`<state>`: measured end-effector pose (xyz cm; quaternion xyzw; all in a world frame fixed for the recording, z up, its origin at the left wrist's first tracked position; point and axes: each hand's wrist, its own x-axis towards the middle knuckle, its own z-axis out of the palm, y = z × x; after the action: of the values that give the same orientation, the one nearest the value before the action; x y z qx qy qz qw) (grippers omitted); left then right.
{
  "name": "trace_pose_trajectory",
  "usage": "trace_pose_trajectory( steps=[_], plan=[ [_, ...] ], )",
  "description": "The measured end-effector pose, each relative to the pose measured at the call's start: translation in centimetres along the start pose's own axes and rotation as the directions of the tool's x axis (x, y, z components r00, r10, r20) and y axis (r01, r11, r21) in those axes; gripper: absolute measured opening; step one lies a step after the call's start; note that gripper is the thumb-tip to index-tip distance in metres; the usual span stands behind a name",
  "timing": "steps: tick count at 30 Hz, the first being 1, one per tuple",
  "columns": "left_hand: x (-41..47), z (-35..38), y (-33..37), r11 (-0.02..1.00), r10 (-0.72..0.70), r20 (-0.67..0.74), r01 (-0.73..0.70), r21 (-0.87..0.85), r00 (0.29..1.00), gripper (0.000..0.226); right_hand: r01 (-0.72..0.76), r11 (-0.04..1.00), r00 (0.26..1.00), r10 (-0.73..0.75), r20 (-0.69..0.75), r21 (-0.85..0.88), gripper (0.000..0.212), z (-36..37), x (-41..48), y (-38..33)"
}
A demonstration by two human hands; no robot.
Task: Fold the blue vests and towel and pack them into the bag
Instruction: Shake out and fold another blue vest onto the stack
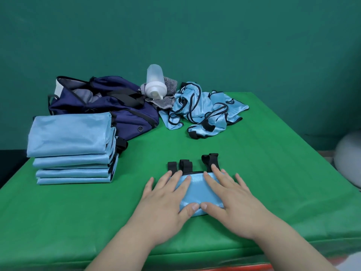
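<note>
A folded light-blue vest (197, 189) with black straps lies near the front middle of the green table (273, 173). My left hand (166, 198) and my right hand (230, 194) press flat on it, fingers straight, thumbs nearly touching. A stack of several folded blue vests (72, 145) sits at the left. Behind it lies the open navy bag (105, 102). A heap of unfolded blue vests (203, 108) lies at the back middle. A grey striped towel (168, 90) is bunched between bag and heap.
A translucent white bottle (155, 83) rests tilted on the towel. A teal wall rises behind the table. A pale rounded object (349, 159) stands off the table's right edge. The table's front edge runs just below my forearms.
</note>
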<state>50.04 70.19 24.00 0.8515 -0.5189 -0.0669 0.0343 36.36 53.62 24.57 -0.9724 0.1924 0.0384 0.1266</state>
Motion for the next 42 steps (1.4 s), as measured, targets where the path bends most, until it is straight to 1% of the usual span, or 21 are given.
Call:
trace_pose_trajectory(
  steps=[2,3,5,8,10,12,14,15,17,20,22,23,24,26,31,32,33,37,38,40,42],
  plan=[
    [-0.9,-0.1,-0.6,1.0,0.016,0.001,-0.016,0.015,1.0,0.085,0.033,0.999,0.999,-0.034,0.015,0.019,0.107,0.1,-0.5,-0.7],
    [-1.6,-0.1,-1.2,1.0,0.022,-0.005,-0.021,0.022,1.0,0.085,0.053,0.998,0.998,-0.054,0.026,0.022,0.104,0.2,-0.8,-1.2],
    [-3.6,-0.3,-2.8,0.997,0.028,-0.012,-0.027,0.07,1.0,0.076,0.111,0.994,0.993,-0.111,0.033,0.016,0.097,0.4,-1.4,-2.5],
    [-6.8,0.2,-6.3,0.986,0.026,-0.034,-0.019,0.167,0.999,0.067,0.196,0.98,0.98,-0.197,0.038,0.017,0.095,1.2,-1.6,-5.8],
    [-8.9,0.1,-8.5,0.98,0.051,-0.048,-0.041,0.193,0.998,0.067,0.236,0.972,0.971,-0.236,0.03,0.0,0.095,1.8,-1.5,-8.3],
    [-10.7,0.0,-10.2,0.974,0.051,-0.073,-0.033,0.226,0.996,0.07,0.255,0.967,0.966,-0.254,0.04,-0.016,0.094,2.6,-1.4,-10.7],
    [-12.3,-0.2,-11.6,0.972,0.047,-0.068,-0.03,0.231,0.997,0.076,0.258,0.963,0.966,-0.257,0.024,-0.082,0.093,3.3,-1.4,-13.2],
    [-13.0,-0.3,-12.4,0.974,0.043,-0.064,-0.028,0.226,0.997,0.081,0.237,0.967,0.971,-0.232,0.059,-0.096,0.091,3.7,-1.2,-14.1],
    [-14.2,-0.8,-13.9,0.969,0.037,-0.053,-0.023,0.247,0.998,0.09,0.214,0.968,0.976,-0.217,-0.007,-0.128,0.089,4.7,-0.6,-15.8],
    [-15.7,-1.4,-16.5,0.964,0.019,-0.024,-0.012,0.265,1.0,0.097,0.24,0.96,0.968,-0.248,-0.037,-0.145,0.089,5.1,0.1,-18.8],
    [-16.5,-1.8,-18.7,0.966,0.009,-0.01,-0.006,0.257,1.0,0.096,0.275,0.954,0.961,-0.275,0.02,-0.118,0.089,4.9,0.8,-20.9],
    [-16.8,-2.0,-19.8,0.966,0.015,-0.012,-0.011,0.259,1.0,0.095,0.27,0.954,0.962,-0.272,0.003,-0.128,0.088,5.0,1.1,-22.0],
    [-17.1,-2.3,-20.8,0.966,0.015,-0.001,-0.014,0.26,1.0,0.094,0.237,0.963,0.971,-0.24,-0.01,-0.125,0.086,5.4,1.4,-22.9],
    [-17.4,-2.9,-22.8,0.966,0.017,0.026,-0.023,0.257,1.0,0.092,0.194,0.973,0.981,-0.191,0.036,-0.125,0.082,6.0,1.9,-24.7],
    [-17.6,-3.5,-26.5,0.958,0.058,0.032,-0.065,0.28,0.998,0.088,0.191,0.972,0.978,-0.2,-0.059,-0.14,0.08,7.0,3.3,-27.5],
    [-17.6,-3.5,-26.9,0.959,0.059,0.027,-0.064,0.275,0.998,0.088,0.201,0.97,0.976,-0.211,-0.057,-0.139,0.081,7.1,3.6,-27.8],
    [-17.7,-3.3,-27.2,0.963,0.059,0.016,-0.061,0.263,0.998,0.087,0.201,0.97,0.978,-0.206,-0.025,-0.134,0.081,6.9,3.7,-28.1],
    [-18.0,-2.9,-27.0,0.962,0.028,-0.005,-0.025,0.273,1.0,0.089,0.182,0.974,0.982,-0.186,-0.017,-0.136,0.078,7.1,3.7,-27.8],
    [-18.2,-2.8,-26.9,0.961,0.017,-0.022,-0.01,0.277,1.0,0.089,0.188,0.975,0.98,-0.193,-0.037,-0.121,0.078,7.2,3.7,-27.5],
    [-18.9,-2.7,-26.6,0.962,-0.02,-0.078,0.041,0.269,0.997,0.089,0.226,0.971,0.971,-0.231,-0.057,-0.083,0.083,7.1,3.3,-27.3],
    [-19.9,-2.8,-25.9,0.961,-0.118,-0.117,0.143,0.237,0.986,0.093,0.303,0.949,0.95,-0.308,-0.053,-0.085,0.088,7.0,3.0,-26.5]
  ],
)
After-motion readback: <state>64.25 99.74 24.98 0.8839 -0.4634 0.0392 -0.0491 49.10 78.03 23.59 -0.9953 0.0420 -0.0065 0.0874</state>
